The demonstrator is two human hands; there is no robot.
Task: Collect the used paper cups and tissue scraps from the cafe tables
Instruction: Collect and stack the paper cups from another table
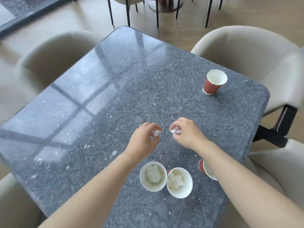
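Note:
Over the middle of the dark speckled table (98, 112), my left hand (143, 139) pinches a small white tissue scrap (156, 133). My right hand (185, 134) pinches another crumpled tissue scrap (175, 130) close beside it. Two red paper cups stand near me, side by side and touching: the left cup (153, 176) and the right cup (179, 182), both with white tissue inside. My right forearm partly hides a third red cup (204, 168). An empty red cup (214, 82) stands upright near the far right edge.
Beige upholstered chairs surround the table: one at far right (246, 51), one at far left (54, 53), one at near right (279, 170). Dark chair legs and a round table base (164, 5) stand on the wooden floor beyond.

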